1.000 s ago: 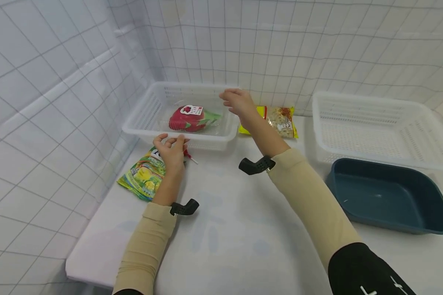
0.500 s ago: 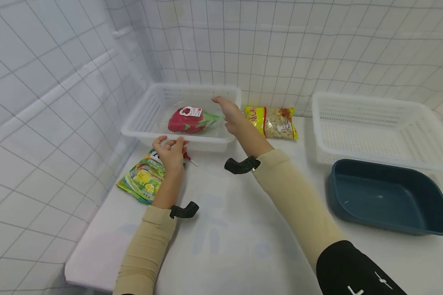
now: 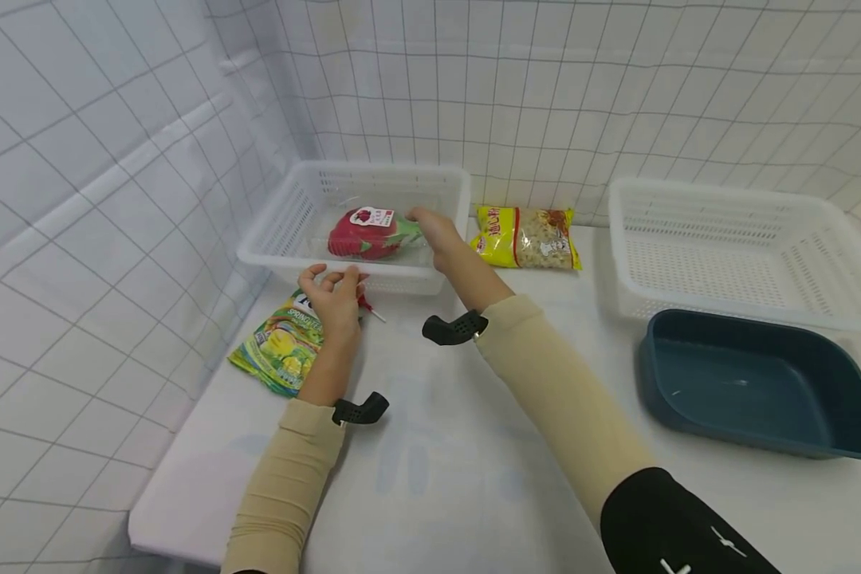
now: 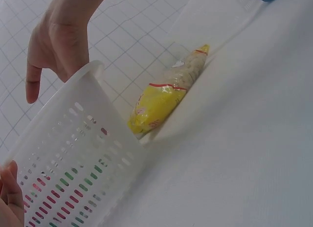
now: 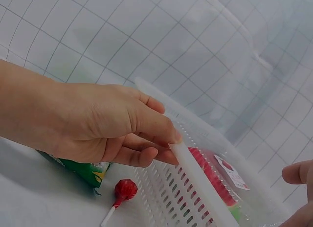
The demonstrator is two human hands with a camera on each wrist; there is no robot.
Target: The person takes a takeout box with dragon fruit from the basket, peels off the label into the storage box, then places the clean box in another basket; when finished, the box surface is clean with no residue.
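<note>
A red dragon fruit (image 3: 359, 235), in clear packaging with a white and red label, lies in a white perforated plastic basket (image 3: 258, 253) at the back left. My left hand (image 3: 336, 299) holds the basket's front rim, with its thumb on the edge, as the right wrist view shows. Over the basket's right side, my right hand (image 3: 441, 239) reaches in, fingers pointing down and thumb spread. In the head view its fingertips overlap the fruit's green end. The left wrist view shows this hand hanging behind the rim, its lower fingers hidden by the basket wall.
By the left hand lie a green-yellow bag (image 3: 280, 343) printed with lemons and a red lollipop (image 5: 125, 189). A yellow bag of macaroni (image 3: 527, 237) is right of the basket. Farther right stand another white basket (image 3: 732, 319) and a dark teal tub (image 3: 760, 442). Grid-patterned sheeting borders the table.
My right hand has moved left and down into the basket, toward the dragon fruit's green end, uncovering the macaroni bag. My left hand stays at the front rim.
</note>
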